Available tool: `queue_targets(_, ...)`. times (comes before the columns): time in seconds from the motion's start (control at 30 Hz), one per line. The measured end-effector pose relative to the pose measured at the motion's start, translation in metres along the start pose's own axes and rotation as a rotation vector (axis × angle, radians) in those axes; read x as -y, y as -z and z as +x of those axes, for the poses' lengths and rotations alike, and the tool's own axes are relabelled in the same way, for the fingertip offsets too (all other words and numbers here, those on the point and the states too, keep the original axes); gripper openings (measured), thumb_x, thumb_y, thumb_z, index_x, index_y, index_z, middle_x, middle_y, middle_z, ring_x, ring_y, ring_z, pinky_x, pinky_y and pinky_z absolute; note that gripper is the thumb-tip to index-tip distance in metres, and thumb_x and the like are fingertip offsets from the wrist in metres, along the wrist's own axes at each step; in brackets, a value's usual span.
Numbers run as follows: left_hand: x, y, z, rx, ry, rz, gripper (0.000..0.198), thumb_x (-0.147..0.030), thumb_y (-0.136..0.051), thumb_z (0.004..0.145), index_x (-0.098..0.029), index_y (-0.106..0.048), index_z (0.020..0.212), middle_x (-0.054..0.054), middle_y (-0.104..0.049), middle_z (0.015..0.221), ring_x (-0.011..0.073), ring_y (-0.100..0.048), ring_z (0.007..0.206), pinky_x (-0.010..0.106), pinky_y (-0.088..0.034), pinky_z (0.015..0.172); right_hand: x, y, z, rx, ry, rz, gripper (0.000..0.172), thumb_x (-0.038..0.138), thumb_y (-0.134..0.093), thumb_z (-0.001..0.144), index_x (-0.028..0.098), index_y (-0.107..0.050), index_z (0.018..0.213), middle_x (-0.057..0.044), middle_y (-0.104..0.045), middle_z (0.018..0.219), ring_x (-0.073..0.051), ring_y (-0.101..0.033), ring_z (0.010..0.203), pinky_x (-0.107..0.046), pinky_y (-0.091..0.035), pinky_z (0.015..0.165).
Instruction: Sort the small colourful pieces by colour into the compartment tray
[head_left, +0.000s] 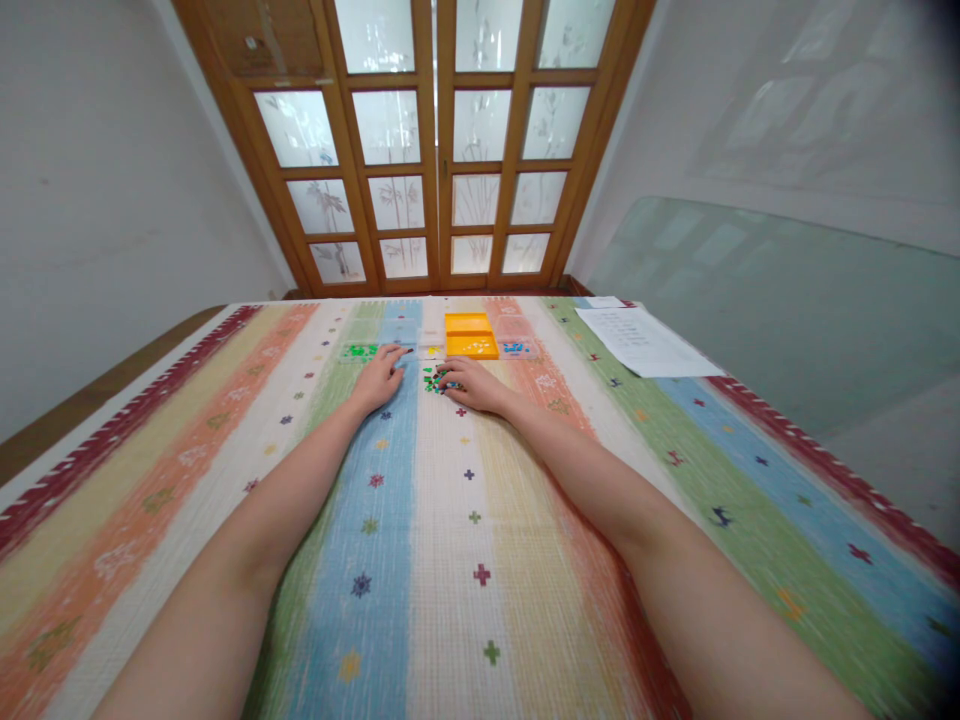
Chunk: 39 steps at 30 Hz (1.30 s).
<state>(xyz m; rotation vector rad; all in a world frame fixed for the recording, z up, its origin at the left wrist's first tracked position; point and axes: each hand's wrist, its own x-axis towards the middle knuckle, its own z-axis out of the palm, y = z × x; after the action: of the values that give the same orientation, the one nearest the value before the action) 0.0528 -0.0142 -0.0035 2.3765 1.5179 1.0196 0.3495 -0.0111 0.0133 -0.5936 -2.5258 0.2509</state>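
Note:
A small pile of tiny green, dark and blue pieces (430,380) lies on the striped cloth. My right hand (478,386) reaches over this pile from the right, fingers spread and partly covering it. My left hand (377,381) is just left of the pile, fingers stretched out to the right and thumb apart. Its fingertips are over the near side of a clear plastic box, where a small dark spot shows; I cannot tell if it is a piece or a nail. Green pieces (361,351) sit in the clear box (358,328) beyond my left hand.
An open orange case (471,323) with whitish pieces stands behind the pile. Yellow pieces (432,351) are left of it, blue pieces (515,348) in a clear container right of it. Printed sheets (637,340) lie at the right. Glazed wooden doors (442,170) stand beyond the table.

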Motion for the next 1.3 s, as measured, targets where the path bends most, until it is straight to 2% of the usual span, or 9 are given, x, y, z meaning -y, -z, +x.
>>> queue_targets(0.13,0.001,-0.002,0.000,0.020,0.007,0.020,0.050,-0.024,-0.056,0.097,-0.025,-0.060,0.147,0.011,-0.052,0.154,0.0161,-0.068,0.089,0.041,-0.056,0.103,0.001,-0.001,-0.001,-0.039,0.008,0.050,0.014,0.021,-0.067,0.094,0.024,-0.079,0.098,-0.010,-0.071,0.129,-0.028,-0.060,0.128,-0.048,-0.046,0.113)
queue_targets(0.23,0.000,-0.002,0.000,0.047,0.012,0.033,0.051,-0.023,-0.056,0.097,-0.023,-0.060,0.148,0.012,-0.050,0.157,0.0168,-0.069,0.090,0.042,-0.056,0.105,0.004,-0.001,0.001,-0.141,-0.026,0.132,0.012,0.021,-0.066,0.093,0.025,-0.077,0.095,-0.009,-0.074,0.121,-0.027,-0.064,0.119,-0.047,-0.049,0.109)
queue_targets(0.37,-0.006,-0.002,0.000,0.089,-0.044,0.057,0.049,-0.024,-0.057,0.098,-0.018,-0.062,0.146,0.014,-0.050,0.157,0.0234,-0.069,0.110,0.045,-0.052,0.113,0.002,0.004,0.003,-0.388,-0.260,0.230,0.009,0.025,-0.065,0.091,0.023,-0.073,0.094,-0.006,-0.075,0.099,-0.024,-0.068,0.094,-0.039,-0.053,0.090)
queue_targets(0.5,-0.009,0.000,-0.001,0.115,-0.090,0.087,0.049,-0.025,-0.056,0.098,-0.018,-0.063,0.146,0.014,-0.053,0.155,0.0290,-0.061,0.131,0.049,-0.047,0.119,-0.015,0.016,0.001,-0.598,-0.463,0.273,0.009,0.028,-0.062,0.086,0.023,-0.067,0.091,-0.002,-0.071,0.086,-0.020,-0.063,0.077,-0.033,-0.051,0.073)
queue_targets(0.6,-0.009,0.001,-0.001,0.118,-0.117,0.108,0.048,-0.026,-0.055,0.098,-0.016,-0.063,0.145,0.015,-0.055,0.152,0.0299,-0.057,0.137,0.048,-0.046,0.121,-0.034,0.029,-0.005,-0.743,-0.500,0.221,0.009,0.028,-0.059,0.084,0.022,-0.064,0.089,-0.003,-0.069,0.086,-0.021,-0.061,0.079,-0.033,-0.051,0.075)
queue_targets(0.77,-0.014,0.005,0.000,0.146,-0.172,0.170,0.046,-0.027,-0.054,0.099,-0.018,-0.064,0.143,0.014,-0.057,0.150,0.0300,-0.057,0.137,0.049,-0.046,0.120,-0.065,0.040,-0.024,-0.881,-0.572,0.111,0.016,0.028,-0.055,0.086,0.021,-0.066,0.096,-0.006,-0.071,0.093,-0.022,-0.063,0.083,-0.035,-0.052,0.079)
queue_targets(1.03,-0.042,0.009,0.000,0.216,-0.361,0.218,0.037,-0.026,-0.050,0.102,-0.023,-0.072,0.132,0.011,-0.065,0.140,0.0286,-0.058,0.130,0.049,-0.046,0.115,-0.088,0.039,-0.044,-0.864,-0.712,-0.086,0.032,0.021,-0.049,0.088,0.020,-0.071,0.111,-0.013,-0.071,0.112,-0.028,-0.063,0.103,-0.045,-0.053,0.097)
queue_targets(1.17,-0.052,0.010,-0.001,0.296,-0.430,0.170,0.039,-0.024,-0.051,0.101,-0.024,-0.072,0.134,0.011,-0.068,0.137,0.0276,-0.058,0.129,0.048,-0.045,0.116,-0.082,0.036,-0.039,-0.780,-0.642,-0.165,0.034,0.017,-0.048,0.088,0.020,-0.071,0.113,-0.014,-0.068,0.120,-0.030,-0.059,0.116,-0.049,-0.048,0.107)
queue_targets(1.3,-0.060,0.014,-0.001,0.349,-0.470,0.124,0.042,-0.025,-0.056,0.099,-0.024,-0.069,0.139,0.011,-0.067,0.140,0.0272,-0.057,0.132,0.047,-0.042,0.118,-0.071,0.030,-0.032,-0.710,-0.591,-0.188,0.028,0.017,-0.049,0.090,0.021,-0.070,0.108,-0.013,-0.067,0.119,-0.031,-0.058,0.116,-0.049,-0.048,0.107)
